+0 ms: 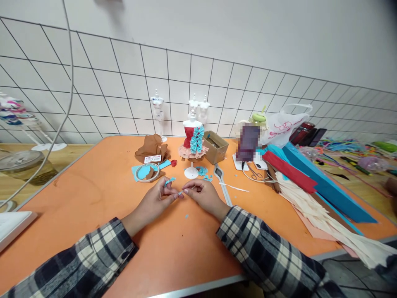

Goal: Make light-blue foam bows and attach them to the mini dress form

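Observation:
A small light-blue strip of what looks like crepe paper [169, 181] runs through the fingers of my left hand [157, 199]. Its end shows between the fingertips of both hands, where my right hand [203, 196] pinches close against the left. Just beyond them stands a small white dress-form mannequin [192, 123] on a round base. It wears a red bodice [188, 137], light-blue ruffles [197, 140] down one side and a peach frilled skirt [192, 150]. Light-blue ruffled pieces [203, 171] lie beside its base.
Left of the mannequin are brown paper [150, 147] and a tape roll [147, 172]. A cardboard box [215, 147], a phone [248, 142], scissors [256, 174] and coloured paper strips [290, 171] sit to the right. Tweezers-like grey metal [223, 186] lies near my right hand.

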`<state>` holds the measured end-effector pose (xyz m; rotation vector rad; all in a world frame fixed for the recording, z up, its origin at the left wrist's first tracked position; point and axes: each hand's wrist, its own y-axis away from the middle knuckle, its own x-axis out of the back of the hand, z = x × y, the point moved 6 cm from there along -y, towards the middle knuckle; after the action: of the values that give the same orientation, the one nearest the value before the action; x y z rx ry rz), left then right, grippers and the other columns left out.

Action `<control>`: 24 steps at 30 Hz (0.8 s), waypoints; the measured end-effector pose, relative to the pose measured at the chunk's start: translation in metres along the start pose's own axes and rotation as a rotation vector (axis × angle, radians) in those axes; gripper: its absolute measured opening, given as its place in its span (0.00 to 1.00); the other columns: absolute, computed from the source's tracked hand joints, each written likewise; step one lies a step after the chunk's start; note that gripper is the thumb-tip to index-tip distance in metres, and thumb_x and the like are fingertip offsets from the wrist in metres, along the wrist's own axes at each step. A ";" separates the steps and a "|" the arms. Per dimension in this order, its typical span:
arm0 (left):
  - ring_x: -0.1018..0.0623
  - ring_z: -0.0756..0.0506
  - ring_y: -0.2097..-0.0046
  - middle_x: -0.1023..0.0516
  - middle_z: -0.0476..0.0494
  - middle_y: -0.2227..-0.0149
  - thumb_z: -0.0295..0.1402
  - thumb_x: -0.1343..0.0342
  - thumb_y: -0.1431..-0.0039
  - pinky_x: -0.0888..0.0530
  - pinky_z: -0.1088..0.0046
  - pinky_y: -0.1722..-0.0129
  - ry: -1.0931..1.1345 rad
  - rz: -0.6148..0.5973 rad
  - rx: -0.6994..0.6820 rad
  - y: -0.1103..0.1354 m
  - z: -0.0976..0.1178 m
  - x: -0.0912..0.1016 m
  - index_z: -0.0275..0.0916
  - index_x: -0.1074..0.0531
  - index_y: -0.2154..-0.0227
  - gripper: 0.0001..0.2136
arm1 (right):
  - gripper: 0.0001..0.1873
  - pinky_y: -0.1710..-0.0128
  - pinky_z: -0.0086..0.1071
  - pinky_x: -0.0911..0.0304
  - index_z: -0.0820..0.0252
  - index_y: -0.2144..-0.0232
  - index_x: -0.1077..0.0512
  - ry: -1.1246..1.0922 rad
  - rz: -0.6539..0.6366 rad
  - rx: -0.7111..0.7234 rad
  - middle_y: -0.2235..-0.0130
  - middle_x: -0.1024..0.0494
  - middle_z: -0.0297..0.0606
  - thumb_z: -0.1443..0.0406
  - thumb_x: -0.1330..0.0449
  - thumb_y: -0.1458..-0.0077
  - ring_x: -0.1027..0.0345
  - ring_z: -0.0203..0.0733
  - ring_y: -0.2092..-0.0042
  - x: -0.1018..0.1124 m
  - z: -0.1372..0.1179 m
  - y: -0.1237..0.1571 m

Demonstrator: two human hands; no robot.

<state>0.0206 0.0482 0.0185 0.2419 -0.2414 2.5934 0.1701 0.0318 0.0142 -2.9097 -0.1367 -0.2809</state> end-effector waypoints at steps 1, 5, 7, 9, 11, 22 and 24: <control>0.19 0.42 0.59 0.18 0.45 0.68 0.38 0.42 0.44 0.28 0.64 0.58 -0.006 0.009 0.002 0.000 -0.001 0.000 0.44 0.47 0.68 0.16 | 0.07 0.69 0.28 0.38 0.60 0.68 0.24 0.018 0.007 -0.003 0.68 0.22 0.36 0.63 0.38 0.49 0.33 0.35 0.69 0.002 0.000 0.000; 0.19 0.42 0.61 0.20 0.48 0.70 0.37 0.42 0.46 0.28 0.65 0.58 -0.047 0.071 0.000 0.000 0.000 0.003 0.44 0.46 0.66 0.15 | 0.06 0.72 0.27 0.40 0.60 0.70 0.26 0.095 0.030 -0.030 0.69 0.23 0.35 0.63 0.40 0.49 0.36 0.33 0.71 0.008 -0.002 0.000; 0.19 0.42 0.61 0.20 0.49 0.70 0.37 0.42 0.47 0.28 0.66 0.59 -0.050 0.104 0.008 0.000 0.000 0.006 0.43 0.45 0.65 0.15 | 0.05 0.74 0.26 0.41 0.60 0.71 0.28 0.086 0.037 -0.054 0.72 0.26 0.33 0.64 0.41 0.48 0.37 0.32 0.73 0.010 -0.003 0.001; 0.19 0.42 0.61 0.20 0.49 0.71 0.38 0.42 0.47 0.28 0.66 0.60 -0.047 0.128 0.021 0.000 -0.001 0.009 0.43 0.44 0.62 0.17 | 0.04 0.77 0.25 0.43 0.60 0.71 0.30 0.045 0.036 -0.085 0.75 0.30 0.30 0.65 0.42 0.49 0.39 0.31 0.76 0.010 -0.004 0.002; 0.18 0.42 0.61 0.20 0.49 0.71 0.38 0.42 0.47 0.29 0.66 0.60 -0.045 0.144 0.021 -0.001 -0.002 0.011 0.42 0.44 0.59 0.18 | 0.03 0.79 0.24 0.45 0.59 0.72 0.32 -0.004 0.017 -0.121 0.78 0.34 0.27 0.65 0.43 0.50 0.40 0.30 0.78 0.009 -0.003 0.002; 0.19 0.43 0.63 0.20 0.49 0.71 0.34 0.43 0.46 0.29 0.66 0.59 -0.086 0.118 -0.019 0.001 0.002 0.008 0.43 0.46 0.61 0.16 | 0.25 0.58 0.32 0.34 0.57 0.58 0.31 0.153 0.103 0.091 0.53 0.26 0.37 0.78 0.50 0.59 0.32 0.39 0.53 0.014 -0.003 0.002; 0.19 0.43 0.63 0.20 0.49 0.70 0.34 0.43 0.46 0.28 0.66 0.58 -0.104 0.094 -0.031 0.002 0.001 0.006 0.43 0.45 0.61 0.16 | 0.24 0.53 0.34 0.34 0.56 0.54 0.30 0.065 -0.003 0.081 0.50 0.26 0.38 0.76 0.47 0.53 0.32 0.40 0.48 0.003 -0.002 0.004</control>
<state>0.0152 0.0491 0.0209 0.3633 -0.3376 2.6713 0.1733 0.0278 0.0159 -2.8166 -0.1382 -0.3614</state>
